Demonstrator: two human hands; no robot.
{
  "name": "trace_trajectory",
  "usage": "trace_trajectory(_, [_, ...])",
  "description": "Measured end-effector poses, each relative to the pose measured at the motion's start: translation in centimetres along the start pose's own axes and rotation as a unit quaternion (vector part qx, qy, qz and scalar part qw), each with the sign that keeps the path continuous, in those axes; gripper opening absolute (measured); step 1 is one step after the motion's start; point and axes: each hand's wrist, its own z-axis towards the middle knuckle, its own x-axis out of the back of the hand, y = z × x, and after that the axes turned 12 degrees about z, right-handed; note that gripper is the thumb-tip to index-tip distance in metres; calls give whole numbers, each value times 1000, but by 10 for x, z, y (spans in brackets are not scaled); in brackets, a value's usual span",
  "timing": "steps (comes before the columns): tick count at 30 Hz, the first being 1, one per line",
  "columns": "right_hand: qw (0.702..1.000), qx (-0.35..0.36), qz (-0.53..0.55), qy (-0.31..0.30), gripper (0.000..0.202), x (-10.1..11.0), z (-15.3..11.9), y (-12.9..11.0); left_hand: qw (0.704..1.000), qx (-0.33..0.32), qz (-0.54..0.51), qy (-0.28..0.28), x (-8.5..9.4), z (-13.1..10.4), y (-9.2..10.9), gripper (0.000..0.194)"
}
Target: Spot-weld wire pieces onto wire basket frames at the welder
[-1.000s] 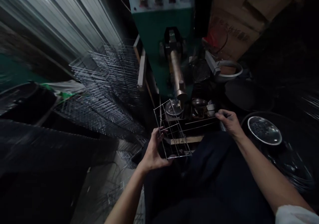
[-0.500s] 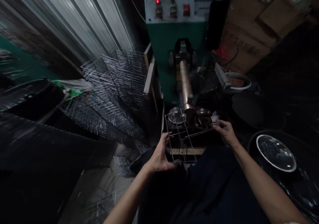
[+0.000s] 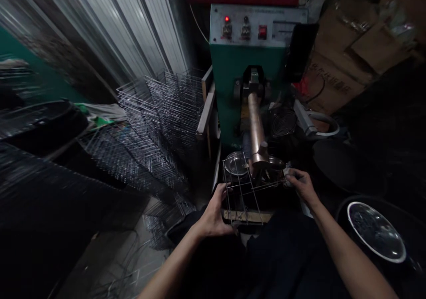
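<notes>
My left hand (image 3: pixel 216 214) grips the left side of a small rectangular wire frame (image 3: pixel 242 186), its thumb along the lower edge and fingers on the side wire. Thin wires (image 3: pixel 269 185) reach from the frame toward my right hand (image 3: pixel 302 184), whose thumb and fingers are pinched together on their far ends. Just beyond the wire frame, the copper-coloured arm (image 3: pixel 256 130) of a green machine (image 3: pixel 228 86) points toward me. A round metal dish (image 3: pixel 236 163) lies behind the frame's upper part, and a second dish (image 3: pixel 275 162) is partly hidden by the arm's tip.
Stacks of wire racks (image 3: pixel 159 112) stand to the left beside a wooden board (image 3: pixel 207 108). The machine's control panel (image 3: pixel 256 26) shows a lit red light. Cardboard boxes (image 3: pixel 336 77) are at the back right. A shiny round-topped object (image 3: pixel 376 232) sits at my right.
The view has tilted up and shifted left, so the machine appears lower and farther right. Both hands keep their hold, with the wire frame still below the machine's arm.
</notes>
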Motion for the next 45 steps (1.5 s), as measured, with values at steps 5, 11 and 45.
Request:
trace_trajectory(5, [1000,17,11,-9,48,2,9,7,1000,2,-4,3,0,3,-10,110])
trace_trajectory(11, [1000,2,-4,16,50,3,19,12,999,-19,-22,14,0,12,-14,108])
trace_trajectory(45, [979,96,-174,53,39,16,6,-13,1000,7,-5,5,6,30,-19,96])
